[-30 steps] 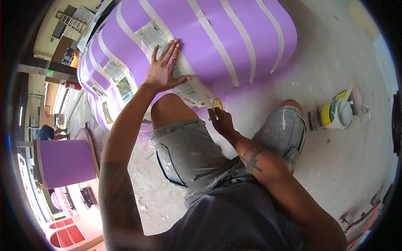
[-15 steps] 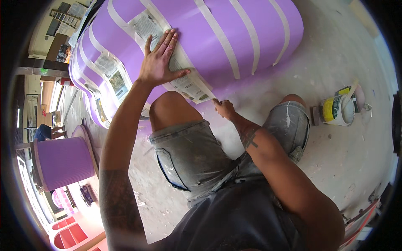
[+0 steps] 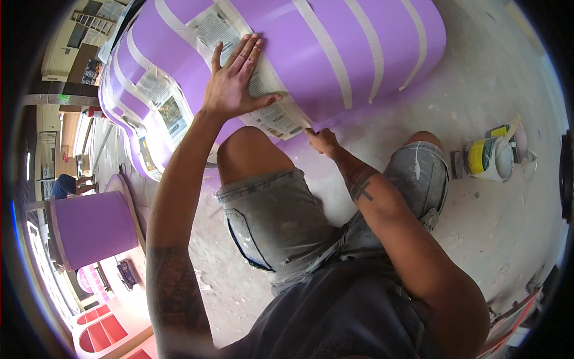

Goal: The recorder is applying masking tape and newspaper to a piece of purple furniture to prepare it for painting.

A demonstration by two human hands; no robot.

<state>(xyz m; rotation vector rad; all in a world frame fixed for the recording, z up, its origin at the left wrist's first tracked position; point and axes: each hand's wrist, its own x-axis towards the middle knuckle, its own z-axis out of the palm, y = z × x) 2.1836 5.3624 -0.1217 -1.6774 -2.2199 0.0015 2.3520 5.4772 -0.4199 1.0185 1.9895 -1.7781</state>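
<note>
A large curved purple piece fills the far part of the head view, banded with pale masking tape strips. Between two strips lies a newspaper sheet, its edges taped down. My left hand is spread flat on the newspaper and the tape beside it, fingers pointing away, thumb out to the right. Low on the piece, at the near right corner of the newspaper, my right hand is closed with its fingertips at the end of the masking tape. The tape between those fingers is mostly hidden.
To the right on the stained floor stand a yellow-labelled paint can and another container with a stick. My bent knees sit close to the piece. At left are a purple rounded unit, pink shelving and another person.
The view has shifted slightly, so the purple piece appears farther right. My right hand has risen a little along the newspaper's corner. My left hand stays flat on the newspaper.
</note>
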